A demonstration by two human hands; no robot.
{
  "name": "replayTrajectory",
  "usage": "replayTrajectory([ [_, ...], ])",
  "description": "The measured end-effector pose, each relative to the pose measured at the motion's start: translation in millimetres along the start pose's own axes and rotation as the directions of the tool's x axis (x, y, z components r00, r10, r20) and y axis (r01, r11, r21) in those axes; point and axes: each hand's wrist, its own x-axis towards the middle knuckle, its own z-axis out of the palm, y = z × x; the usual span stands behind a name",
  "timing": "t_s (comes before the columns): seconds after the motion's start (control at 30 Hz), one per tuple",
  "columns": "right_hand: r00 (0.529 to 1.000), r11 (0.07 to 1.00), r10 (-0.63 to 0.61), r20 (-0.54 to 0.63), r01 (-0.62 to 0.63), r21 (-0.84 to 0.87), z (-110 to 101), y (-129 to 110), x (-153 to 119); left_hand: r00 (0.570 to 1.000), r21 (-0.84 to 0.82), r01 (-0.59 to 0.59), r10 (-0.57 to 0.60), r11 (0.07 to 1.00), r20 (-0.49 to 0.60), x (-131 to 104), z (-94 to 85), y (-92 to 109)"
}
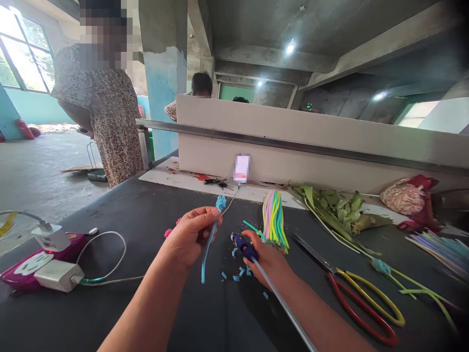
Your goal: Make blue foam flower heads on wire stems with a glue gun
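Note:
Between the thumb and fingers of my left hand (pixel 194 227) is a blue fuzzy stem, like a chenille stem (pixel 207 256). A small cluster of blue pieces (pixel 221 202) tops it, and its lower end hangs down. My right hand (pixel 273 259) is closed around a dark blue glue gun (pixel 245 246), whose nozzle points up and left, apart from the stem. A long translucent glue stick (pixel 280 298) runs out of its back. Short blue cut pieces (pixel 236 278) lie on the table below the hands. Pink fuzzy pieces (pixel 168 233) show partly behind my left hand.
Large scissors (pixel 361 293) lie open at right. Beyond my right hand is a multicoloured stem bundle (pixel 274 220). Green leaves (pixel 339 212) lie farther back. A power strip (pixel 27 269) with chargers and cables sits left. A phone (pixel 242 168) leans on the partition (pixel 311 149). A person (pixel 110 107) stands left.

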Motion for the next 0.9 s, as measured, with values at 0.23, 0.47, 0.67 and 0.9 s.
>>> replayTrajectory([
  [0.23, 0.999, 0.995, 0.031, -0.039, -0.027, 0.097, 5, -1, -3, 1.000, 0.024, -0.007, 0.007, 1.000, 0.007, 1, 0.1, 1],
  [0.47, 0.905, 0.687, 0.270, -0.329, 0.058, 0.724, -32, -21, -4, 0.998, 0.102, 0.059, -0.061, 0.993, 0.021, 2, 10.1, -9],
  [0.67, 0.853, 0.446, 0.379, -0.360, 0.172, 0.878, -56, -52, -22, 0.999, 0.144, 0.036, -0.038, 0.989, 0.013, 2, 27.2, -30],
  [0.9, 0.826, 0.391, 0.443, -0.349, 0.172, 0.904, -46, -64, -26, 0.992, 0.349, -0.077, 0.106, 0.934, -0.065, -1, 39.4, -39],
])
